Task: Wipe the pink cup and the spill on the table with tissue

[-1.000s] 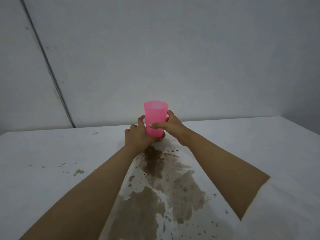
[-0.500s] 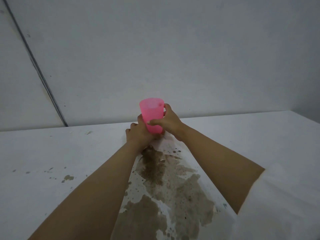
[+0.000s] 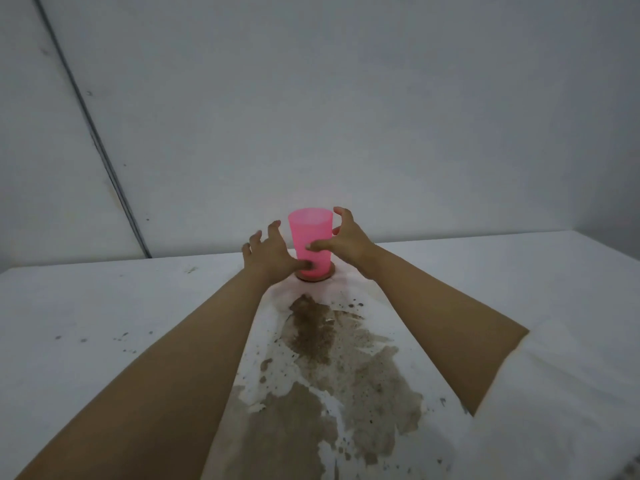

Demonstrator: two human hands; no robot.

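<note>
The pink cup (image 3: 310,239) stands upright on a round brown coaster (image 3: 327,274) at the far middle of the white table (image 3: 104,306). My left hand (image 3: 270,256) is just left of the cup with fingers spread; its thumb touches the cup's base. To the right of the cup, my right hand (image 3: 343,235) has loosely curved fingers spread, and its thumb lies against the cup's side. Neither hand grips it. A white tissue sheet (image 3: 398,320) soaked with a brown spill (image 3: 322,344) lies flat between my forearms.
Small brown splashes (image 3: 121,337) dot the table to the left of my left forearm. A grey wall (image 3: 311,116) rises right behind the table's far edge. A white sleeve (image 3: 561,403) covers my right upper arm.
The cup was held up in both hands. Now it stands on the coaster and both hands have opened off it.
</note>
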